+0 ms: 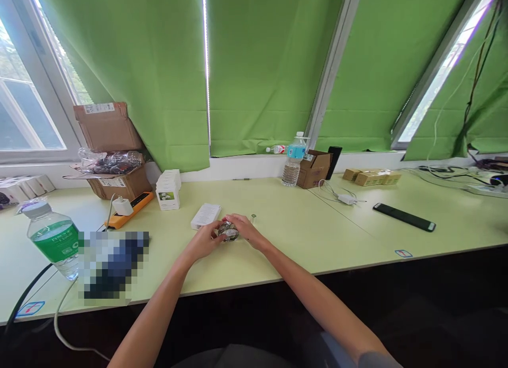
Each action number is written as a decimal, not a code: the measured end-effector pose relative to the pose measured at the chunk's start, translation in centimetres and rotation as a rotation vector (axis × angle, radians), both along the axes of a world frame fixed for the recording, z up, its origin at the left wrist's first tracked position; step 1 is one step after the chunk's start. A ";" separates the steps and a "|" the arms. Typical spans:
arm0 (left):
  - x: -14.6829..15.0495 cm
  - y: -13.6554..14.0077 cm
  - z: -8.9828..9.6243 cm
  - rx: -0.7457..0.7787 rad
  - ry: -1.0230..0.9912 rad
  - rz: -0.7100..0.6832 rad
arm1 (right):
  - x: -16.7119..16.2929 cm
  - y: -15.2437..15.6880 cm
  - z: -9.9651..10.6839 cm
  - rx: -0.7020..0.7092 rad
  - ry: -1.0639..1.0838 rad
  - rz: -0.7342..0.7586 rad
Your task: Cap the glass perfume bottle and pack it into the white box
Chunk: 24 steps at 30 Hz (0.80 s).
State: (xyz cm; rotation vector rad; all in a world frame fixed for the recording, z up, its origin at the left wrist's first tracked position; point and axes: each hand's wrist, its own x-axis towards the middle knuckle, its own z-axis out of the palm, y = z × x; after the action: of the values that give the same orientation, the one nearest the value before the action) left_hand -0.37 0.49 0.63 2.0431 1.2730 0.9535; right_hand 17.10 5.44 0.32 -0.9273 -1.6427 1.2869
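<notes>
both hands wrapped round small shiny dark round object | mid pale-green table, right of flat white box | could slip, grip looks fingertip-only | tiny metal piece nearby might get knocked, roll off
</notes>
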 end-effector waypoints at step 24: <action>0.0 0.3 -0.2 0.010 0.005 0.004 | -0.2 -0.5 0.6 -0.108 0.154 0.039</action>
State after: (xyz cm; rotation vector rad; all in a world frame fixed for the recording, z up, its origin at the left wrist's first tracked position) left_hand -0.40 0.74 0.43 2.0523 1.2781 0.9590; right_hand 16.93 4.90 0.92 -0.8415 -1.4904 1.4489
